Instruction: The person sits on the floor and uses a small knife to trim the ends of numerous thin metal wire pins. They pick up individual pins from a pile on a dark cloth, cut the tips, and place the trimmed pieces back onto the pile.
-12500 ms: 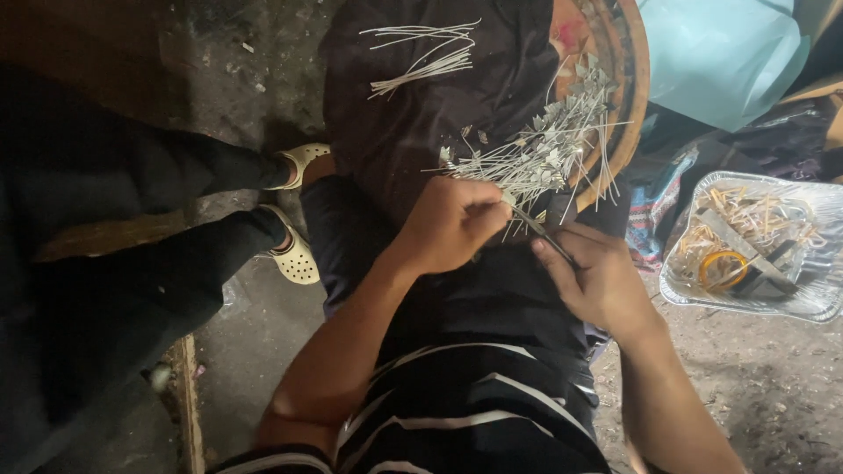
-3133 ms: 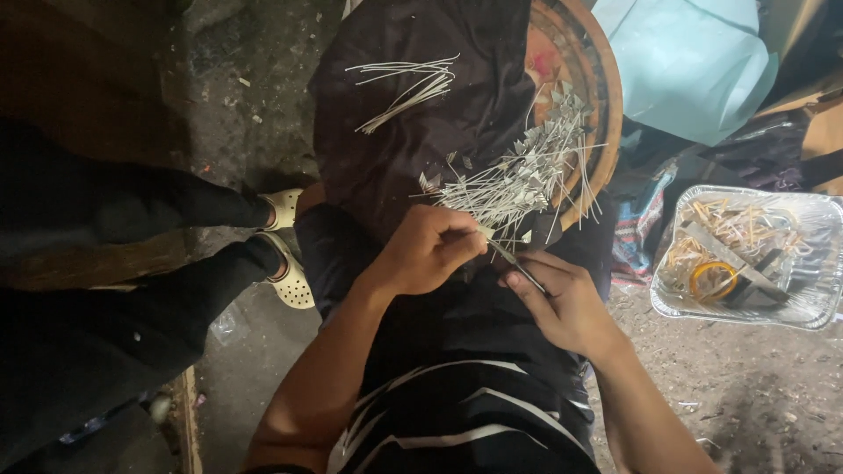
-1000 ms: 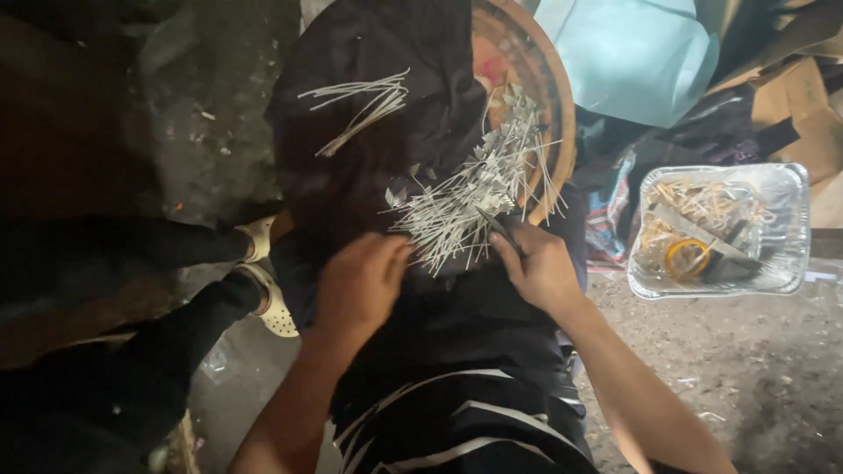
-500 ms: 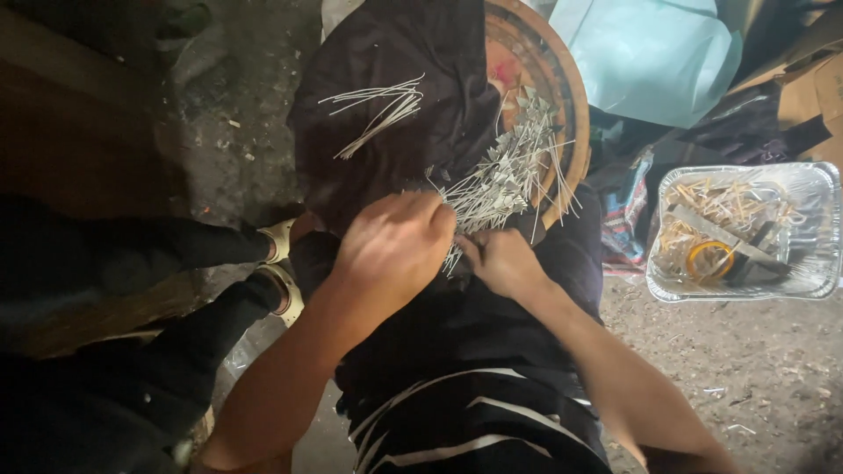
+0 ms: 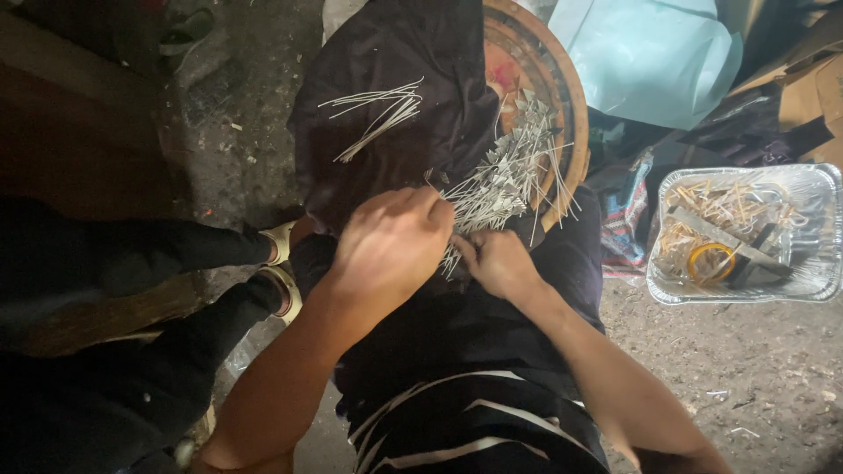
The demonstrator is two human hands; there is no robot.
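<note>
A heap of thin pale sticks with small pointed tips (image 5: pixel 505 180) lies across my lap, on dark cloth (image 5: pixel 413 61) and against a round wooden tray (image 5: pixel 562 105). My left hand (image 5: pixel 391 241) is curled over the near end of the heap, its fingers closed among the sticks. Beside it, my right hand (image 5: pixel 500 262) pinches sticks at the same spot. A smaller bundle of plain pale sticks (image 5: pixel 378 114) lies apart on the dark cloth, further from me.
A foil tray (image 5: pixel 821 281) at the right holds short sticks, a yellow ring and dark tools. Pale blue sheeting (image 5: pixel 650 53) lies behind the wooden tray. Another person's dark-clad legs and light sandals (image 5: pixel 281 263) are at the left on the dirt ground (image 5: pixel 755 369).
Both hands have drawn close together at the near end of the stick heap. The left hand shifted right over the sticks and the view tilted.
</note>
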